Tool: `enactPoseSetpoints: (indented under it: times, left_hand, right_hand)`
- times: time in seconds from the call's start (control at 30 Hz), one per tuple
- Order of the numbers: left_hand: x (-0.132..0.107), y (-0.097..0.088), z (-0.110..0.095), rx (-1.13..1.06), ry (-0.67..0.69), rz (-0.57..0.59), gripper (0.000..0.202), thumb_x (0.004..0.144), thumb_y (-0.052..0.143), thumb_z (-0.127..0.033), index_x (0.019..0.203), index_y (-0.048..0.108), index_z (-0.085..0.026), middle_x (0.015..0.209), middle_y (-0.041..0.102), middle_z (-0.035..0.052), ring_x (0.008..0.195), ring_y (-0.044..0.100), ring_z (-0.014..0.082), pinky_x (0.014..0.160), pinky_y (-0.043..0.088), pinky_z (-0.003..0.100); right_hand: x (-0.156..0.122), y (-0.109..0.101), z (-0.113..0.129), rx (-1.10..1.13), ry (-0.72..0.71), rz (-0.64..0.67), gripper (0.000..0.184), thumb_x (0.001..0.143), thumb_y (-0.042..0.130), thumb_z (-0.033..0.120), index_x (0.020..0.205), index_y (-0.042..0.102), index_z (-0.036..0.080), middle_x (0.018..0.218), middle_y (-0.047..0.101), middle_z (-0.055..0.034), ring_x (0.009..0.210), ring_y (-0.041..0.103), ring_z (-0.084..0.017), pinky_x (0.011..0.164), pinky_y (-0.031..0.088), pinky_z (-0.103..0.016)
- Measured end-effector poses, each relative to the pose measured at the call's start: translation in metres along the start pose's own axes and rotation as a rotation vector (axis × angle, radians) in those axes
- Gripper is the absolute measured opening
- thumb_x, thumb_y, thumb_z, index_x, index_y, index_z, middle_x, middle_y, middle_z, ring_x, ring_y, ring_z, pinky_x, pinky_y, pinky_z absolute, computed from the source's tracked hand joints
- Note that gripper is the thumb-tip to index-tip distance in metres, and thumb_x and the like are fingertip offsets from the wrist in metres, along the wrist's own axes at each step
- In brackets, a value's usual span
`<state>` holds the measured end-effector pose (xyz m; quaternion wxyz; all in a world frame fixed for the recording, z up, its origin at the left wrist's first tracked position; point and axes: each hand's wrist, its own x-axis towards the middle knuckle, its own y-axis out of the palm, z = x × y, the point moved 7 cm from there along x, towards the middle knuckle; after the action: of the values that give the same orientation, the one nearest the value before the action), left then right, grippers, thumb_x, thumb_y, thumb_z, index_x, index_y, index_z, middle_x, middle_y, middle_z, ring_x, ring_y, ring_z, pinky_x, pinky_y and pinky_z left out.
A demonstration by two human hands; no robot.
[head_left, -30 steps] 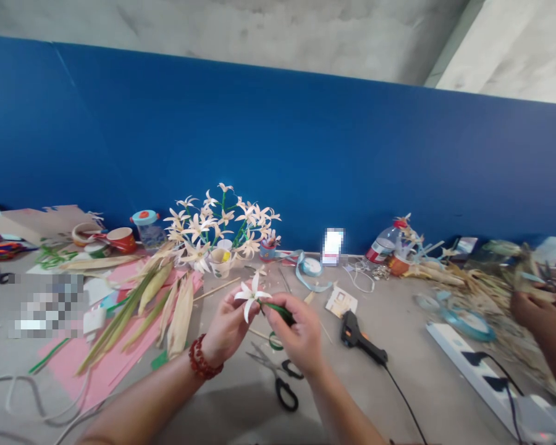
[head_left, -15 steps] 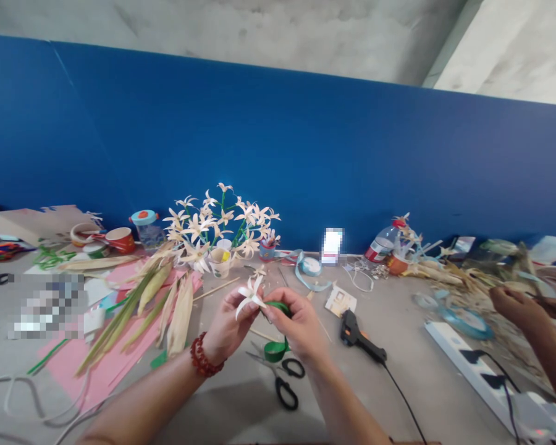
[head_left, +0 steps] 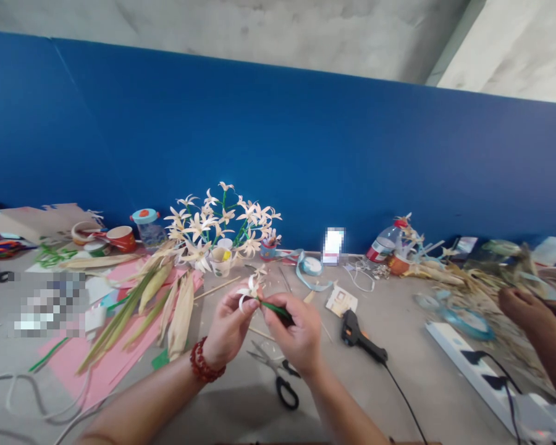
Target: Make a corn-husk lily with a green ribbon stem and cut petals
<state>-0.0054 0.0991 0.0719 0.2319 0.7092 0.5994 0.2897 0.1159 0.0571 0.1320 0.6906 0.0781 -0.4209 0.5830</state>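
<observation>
My left hand (head_left: 228,327), with a red bead bracelet on the wrist, pinches the base of a small cream handmade flower (head_left: 250,287). My right hand (head_left: 294,329) is closed around the flower's green stem (head_left: 274,307), just to the right of the bloom. Both hands hover over the grey table (head_left: 398,383), above a pair of black-handled scissors (head_left: 280,377). A black glue gun (head_left: 361,337) lies close to the right of my right hand.
A cup holding a bouquet of cream flowers (head_left: 220,225) stands behind my hands. Dried husks (head_left: 160,303) lie on pink paper at left. A white power strip (head_left: 486,380) sits at right. Another person's hand (head_left: 526,309) works among husks at far right.
The green tape loop that hung below my right hand half a second ago is out of sight. My hands have turned the flower slightly, and its petals now sit lower behind my left fingers.
</observation>
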Motion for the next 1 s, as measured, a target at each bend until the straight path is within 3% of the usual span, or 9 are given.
enactPoseSetpoints:
  times: [0.3,0.47,0.6,0.73,0.87,1.0]
  left_hand:
    - [0.003,-0.003,-0.002,0.091,0.066,0.018,0.013,0.069,0.080,-0.023,0.077,0.072,-0.017,0.077,0.066,0.0009,0.076,0.058,0.0129,0.074,0.046,0.023]
    - [0.004,-0.004,-0.001,0.155,0.068,0.042,0.013,0.073,0.077,-0.025,0.083,0.072,-0.018,0.084,0.068,0.0021,0.081,0.060,0.0147,0.080,0.047,0.024]
    - [0.005,-0.002,-0.007,0.323,0.070,0.100,0.014,0.078,0.073,-0.027,0.089,0.072,-0.017,0.087,0.068,0.0038,0.084,0.059,0.0167,0.082,0.046,0.025]
    - [0.005,0.003,-0.022,0.506,0.063,0.160,0.015,0.080,0.071,-0.028,0.090,0.072,-0.017,0.088,0.067,0.0049,0.082,0.057,0.0167,0.078,0.045,0.024]
    - [0.001,0.003,-0.040,0.569,-0.045,0.235,0.015,0.080,0.071,-0.029,0.087,0.071,-0.016,0.088,0.066,0.0053,0.080,0.057,0.0163,0.077,0.045,0.025]
    - [-0.001,-0.005,-0.068,0.465,-0.140,0.324,0.016,0.077,0.073,-0.029,0.082,0.070,-0.014,0.083,0.065,0.0074,0.082,0.058,0.0194,0.077,0.045,0.030]
  right_hand:
    - [0.007,-0.002,-0.004,0.084,0.077,0.178,0.016,0.090,0.054,0.026,0.084,0.067,0.018,0.069,0.067,-0.0009,0.057,0.057,-0.013,0.057,0.044,-0.023]
    - [0.007,-0.005,0.001,-0.115,-0.020,0.197,0.019,0.092,0.048,0.024,0.085,0.065,0.018,0.066,0.065,-0.0013,0.056,0.056,-0.014,0.056,0.041,-0.024]
    - [0.007,-0.009,-0.001,-0.316,-0.136,0.239,0.018,0.092,0.046,0.022,0.091,0.064,0.019,0.077,0.070,-0.0052,0.067,0.063,-0.018,0.063,0.042,-0.027]
    - [0.007,-0.021,-0.012,-0.419,-0.131,0.265,0.022,0.091,0.043,0.019,0.100,0.063,0.018,0.091,0.071,-0.0084,0.074,0.065,-0.020,0.065,0.044,-0.027]
    - [0.006,-0.031,-0.034,-0.385,-0.023,0.473,0.026,0.090,0.039,0.019,0.087,0.065,0.018,0.081,0.069,-0.0066,0.070,0.062,-0.020,0.064,0.043,-0.027]
    - [-0.003,-0.039,-0.052,0.035,0.088,0.767,0.037,0.093,0.035,0.021,0.080,0.070,0.017,0.087,0.071,-0.0076,0.086,0.064,-0.020,0.083,0.047,-0.031]
